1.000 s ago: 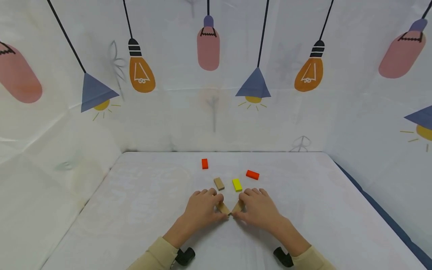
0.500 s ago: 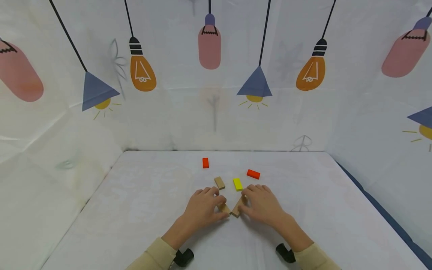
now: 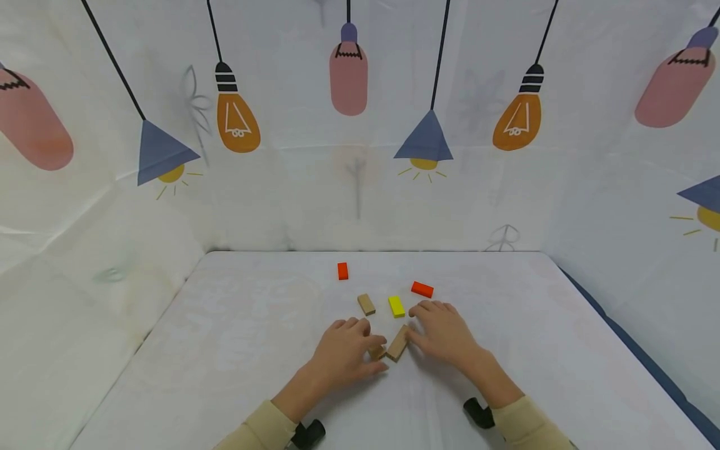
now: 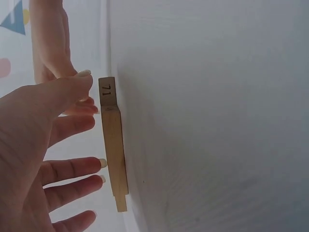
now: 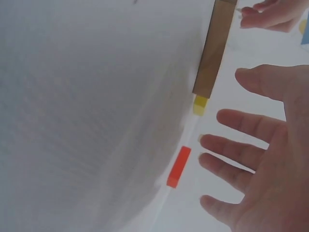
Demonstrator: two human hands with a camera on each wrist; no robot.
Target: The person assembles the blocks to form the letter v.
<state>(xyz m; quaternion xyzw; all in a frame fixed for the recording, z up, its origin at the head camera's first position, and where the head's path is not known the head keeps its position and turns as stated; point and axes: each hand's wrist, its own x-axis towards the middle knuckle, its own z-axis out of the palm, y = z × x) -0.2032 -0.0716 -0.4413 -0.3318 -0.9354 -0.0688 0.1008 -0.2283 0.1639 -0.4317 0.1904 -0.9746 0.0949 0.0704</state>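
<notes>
Two wooden blocks lie on the white table, their near ends together in a V. My left hand point(image 3: 344, 351) is over the left wooden block point(image 3: 376, 353), thumb and fingers spread around it and partly hiding it. In the left wrist view those fingers are apart, not closed on the block point(image 4: 114, 154). My right hand point(image 3: 442, 332) hovers beside the right wooden block point(image 3: 397, 344), holding nothing. Its fingers are stretched and spread in the right wrist view, a little off the wooden block point(image 5: 215, 53).
Beyond the hands lie another wooden block point(image 3: 366, 304), a yellow block point(image 3: 396, 306), a red block point(image 3: 422, 289) and a second red block point(image 3: 342, 271) farther back. A wall sheet point(image 3: 292, 194) printed with lamps stands behind the table point(image 3: 242, 325).
My right hand has let go of its wooden block and moved away up and to the right. The left hand's thumb and fingers have spread from their pinch on the other wooden block.
</notes>
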